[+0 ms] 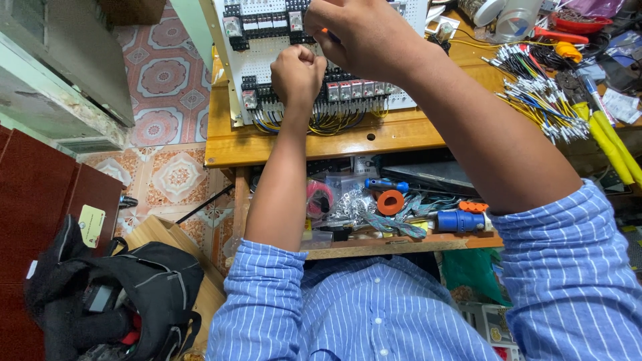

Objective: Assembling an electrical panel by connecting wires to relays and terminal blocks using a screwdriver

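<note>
A white perforated panel [267, 53] with rows of black relay blocks [358, 90] stands on a wooden desk [334, 137]. Yellow and blue wires [331, 124] hang from its lower row. My left hand [297, 75] is closed in a fist against the lower row of relays; what it grips is hidden. My right hand [361, 37] is higher up, fingers closed on an orange-handled tool [326, 32] pointed at the upper row of blocks. Both forearms come out of blue striped sleeves.
A bundle of cut wires with white ferrules [542, 100] and yellow-handled tools [612, 144] lie at the right of the desk. A shelf below holds tape rolls [390, 200], a blue plug [458, 220] and a screwdriver [386, 184]. A black bag [134, 294] sits on the tiled floor at left.
</note>
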